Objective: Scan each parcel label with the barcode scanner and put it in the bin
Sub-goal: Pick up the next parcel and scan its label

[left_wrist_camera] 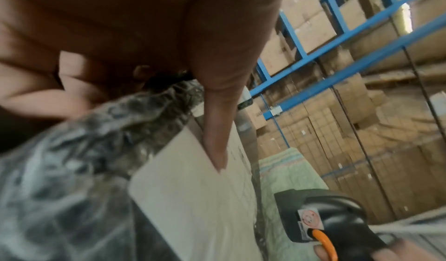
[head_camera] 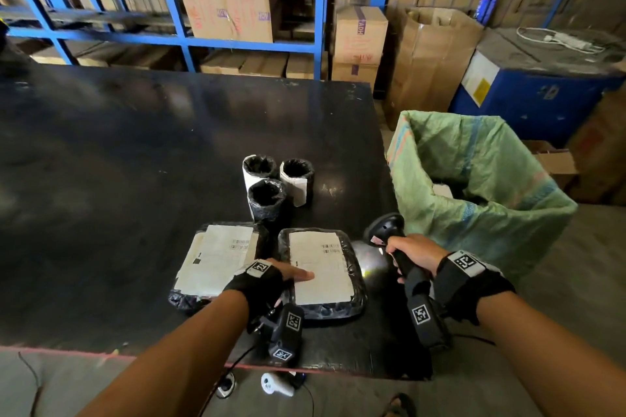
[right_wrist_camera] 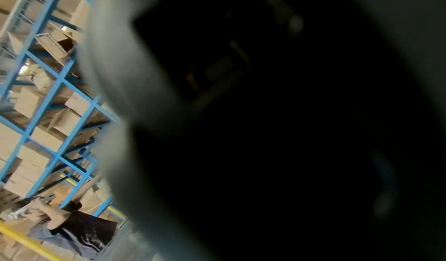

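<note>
Two flat black-wrapped parcels with white labels lie near the front of the black table (head_camera: 118, 179). My left hand (head_camera: 291, 284) grips the left edge of the right parcel (head_camera: 325, 267), its thumb (left_wrist_camera: 217, 131) lying on the label (left_wrist_camera: 193, 188) and its fingers curled at the wrapped edge. Beside it lies the left parcel (head_camera: 216, 257), untouched. My right hand (head_camera: 411, 257) holds the black barcode scanner (head_camera: 386, 230) by its handle, just right of that parcel; its light falls on the table beside the parcel. The scanner (left_wrist_camera: 325, 217) has an orange trigger. The right wrist view is mostly dark.
Three upright cylindrical parcels (head_camera: 274, 183) stand behind the flat ones. The green woven sack bin (head_camera: 474, 179) stands open off the table's right edge. Blue shelving (head_camera: 169, 37) with cardboard boxes runs behind. A person (right_wrist_camera: 72, 227) sits low by the shelving in the right wrist view.
</note>
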`<action>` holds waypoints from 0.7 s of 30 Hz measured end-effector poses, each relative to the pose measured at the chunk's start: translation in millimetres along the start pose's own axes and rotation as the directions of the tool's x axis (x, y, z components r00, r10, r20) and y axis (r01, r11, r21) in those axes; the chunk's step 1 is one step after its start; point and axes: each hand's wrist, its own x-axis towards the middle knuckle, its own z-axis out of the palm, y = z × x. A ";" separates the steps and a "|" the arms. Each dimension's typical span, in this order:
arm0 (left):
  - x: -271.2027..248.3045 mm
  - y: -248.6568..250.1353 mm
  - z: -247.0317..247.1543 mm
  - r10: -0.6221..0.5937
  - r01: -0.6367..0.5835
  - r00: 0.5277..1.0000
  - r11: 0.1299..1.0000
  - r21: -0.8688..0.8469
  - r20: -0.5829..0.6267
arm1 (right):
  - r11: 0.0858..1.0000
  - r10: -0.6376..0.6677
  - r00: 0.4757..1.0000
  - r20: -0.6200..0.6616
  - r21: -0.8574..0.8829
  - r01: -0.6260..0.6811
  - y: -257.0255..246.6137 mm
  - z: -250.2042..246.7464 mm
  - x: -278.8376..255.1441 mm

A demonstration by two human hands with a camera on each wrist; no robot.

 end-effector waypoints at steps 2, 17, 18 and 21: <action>-1.1 1.2 -0.2 0.019 -0.013 0.998 0.995 -0.098 0.062 | 0.998 -0.047 0.999 -0.011 0.029 0.047 -11.2 -7.2 -6.9; -10.9 84.4 -22.6 0.436 -0.453 0.890 0.816 -0.359 -0.130 | 0.949 -0.275 0.960 0.055 0.173 0.262 -107.7 -31.6 -80.2; -14.1 97.6 -30.7 0.476 -0.495 0.866 0.775 -0.392 -0.153 | 0.939 -0.302 0.953 0.036 0.183 0.291 -117.1 -33.3 -85.2; -35.3 139.0 -55.6 0.559 -0.607 0.791 0.661 -0.442 -0.250 | 0.888 -0.397 0.916 -0.050 0.230 0.397 -148.2 -38.7 -101.7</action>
